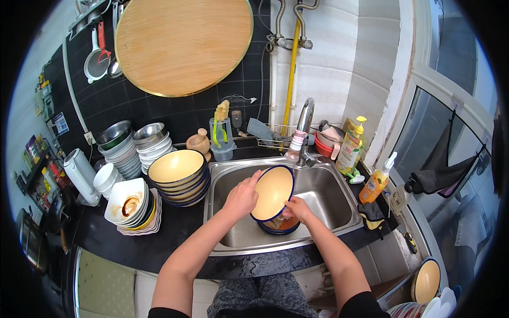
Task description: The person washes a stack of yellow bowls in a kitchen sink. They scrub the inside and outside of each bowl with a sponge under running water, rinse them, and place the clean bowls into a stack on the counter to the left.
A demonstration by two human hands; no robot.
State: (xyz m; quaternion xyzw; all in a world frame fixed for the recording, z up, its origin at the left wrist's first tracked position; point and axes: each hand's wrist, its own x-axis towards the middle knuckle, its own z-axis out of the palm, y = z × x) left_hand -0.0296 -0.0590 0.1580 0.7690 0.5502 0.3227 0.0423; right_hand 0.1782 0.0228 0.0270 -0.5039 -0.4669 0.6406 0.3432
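Over the sink my left hand [243, 196] holds a cream enamel-look bowl [272, 190] with a dark blue rim, thumb up at its left edge. The bowl is tilted, so its inside faces me. At the bowl's lower right rim, my right hand [298, 208] has its fingers closed on the edge; whether something small is also between them is unclear. Beneath, in the stainless steel sink [234, 238], sits another blue-rimmed bowl [286, 229] with reddish-orange contents, partly hidden by the raised bowl. The faucet [306, 115] stands behind.
Left of the sink are a stack of cream bowls [177, 167], soiled white square dishes [125, 202] and a wooden mortar [199, 143]. On the right stand a yellow-capped pump bottle [350, 147] and an orange spray bottle [375, 183]. More dishes [425, 280] are low at right.
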